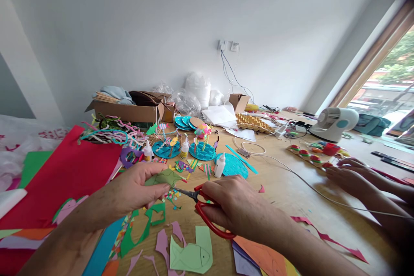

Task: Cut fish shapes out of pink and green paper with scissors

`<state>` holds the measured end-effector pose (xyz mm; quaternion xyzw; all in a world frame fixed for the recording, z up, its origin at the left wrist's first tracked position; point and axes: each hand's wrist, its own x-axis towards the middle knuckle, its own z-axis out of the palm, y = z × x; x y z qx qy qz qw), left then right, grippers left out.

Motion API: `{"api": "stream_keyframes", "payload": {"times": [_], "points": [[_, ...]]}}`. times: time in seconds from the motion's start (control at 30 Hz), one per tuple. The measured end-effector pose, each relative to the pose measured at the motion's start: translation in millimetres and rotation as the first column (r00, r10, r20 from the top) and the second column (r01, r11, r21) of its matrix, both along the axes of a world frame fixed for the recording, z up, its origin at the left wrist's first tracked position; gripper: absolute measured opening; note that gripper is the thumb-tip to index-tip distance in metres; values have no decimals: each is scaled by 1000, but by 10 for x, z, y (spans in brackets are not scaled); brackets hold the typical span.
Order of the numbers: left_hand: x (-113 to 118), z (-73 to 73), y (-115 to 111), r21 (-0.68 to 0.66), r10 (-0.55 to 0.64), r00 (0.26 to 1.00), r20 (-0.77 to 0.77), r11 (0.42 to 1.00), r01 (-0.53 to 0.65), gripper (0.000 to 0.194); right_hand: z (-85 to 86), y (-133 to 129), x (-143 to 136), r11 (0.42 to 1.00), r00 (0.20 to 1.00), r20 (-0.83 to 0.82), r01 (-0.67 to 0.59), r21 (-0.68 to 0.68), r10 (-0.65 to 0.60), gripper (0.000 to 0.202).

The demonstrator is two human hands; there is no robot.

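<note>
Nearest my camera, at the bottom centre of the frame, a light green sheet (190, 255) with a fish drawn on it lies on the table (278, 181), with orange paper (261, 254) to its right. Just above, near the centre, my left hand (139, 187) pinches a green cutout (166, 177) between thumb and fingers. My right hand (234, 202) is closed round the red handles of the scissors (195, 196); the blades point left, their tips beside the cutout and left thumb. I can't tell whether the tips touch the paper.

Beyond my hands I see 3 glue bottles (220, 165), upright, among blue discs (202, 152), 2 of which carry small colourful figures. A red sheet (80, 172) fills much of the left side, with a cardboard box (129, 114) behind it. An egg tray (254, 123) sits right of centre. At the right edge, another person's hands (349, 172) rest near small red and green pieces (315, 159), with a white fan (334, 123) behind them.
</note>
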<state>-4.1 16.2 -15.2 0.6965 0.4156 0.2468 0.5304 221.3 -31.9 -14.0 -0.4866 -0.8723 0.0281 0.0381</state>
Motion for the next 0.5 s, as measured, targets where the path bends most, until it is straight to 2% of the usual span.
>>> {"api": "stream_keyframes", "payload": {"times": [0.17,0.37,0.5], "points": [[-1,-21,27,-6,-5,1000,11,1000,5,12,-6,7,7,999,1000,-18,-24,22,24,20],[-1,-33,-11,4,75,997,36,997,-75,16,-18,-2,-14,999,999,-24,-21,35,22,20],[-26,-14,-3,-30,23,988,152,999,-19,18,-89,19,-18,999,992,-125,6,54,1,19]]}}
